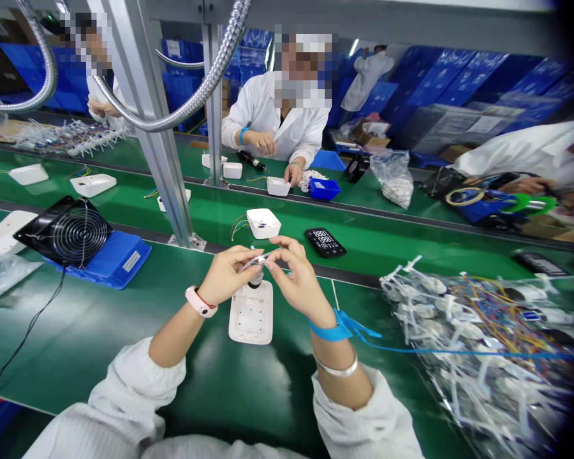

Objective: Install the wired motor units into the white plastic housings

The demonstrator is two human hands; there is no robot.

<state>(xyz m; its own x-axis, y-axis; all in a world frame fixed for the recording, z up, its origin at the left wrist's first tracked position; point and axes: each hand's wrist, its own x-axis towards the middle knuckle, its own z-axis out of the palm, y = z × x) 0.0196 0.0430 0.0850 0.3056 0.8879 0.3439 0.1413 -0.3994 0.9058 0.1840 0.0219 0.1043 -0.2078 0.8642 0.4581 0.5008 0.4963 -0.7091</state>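
My left hand (pixel 227 275) and my right hand (pixel 294 274) meet above the green bench, fingertips pinched on a small part (pixel 256 275) with a clear body, a dark lower end and thin white tubing. Both hands are closed on it. Just below the part lies a white rectangular casing (pixel 251 319), open side up, with small holes in its floor. Beyond my fingers, a white box-like housing (pixel 264 223) with coloured wires rests on the green belt. To its right lies a black display panel (pixel 325 243) with white digits.
A black fan (pixel 79 231) on a blue bin (pixel 124 258) stands at the left. A metal post (pixel 157 140) rises ahead. Tubed, wired parts (pixel 483 344) heap at the right. A blue wrist cord (pixel 435 350) trails right. Across the belt, a person (pixel 282 121) handles a white housing.
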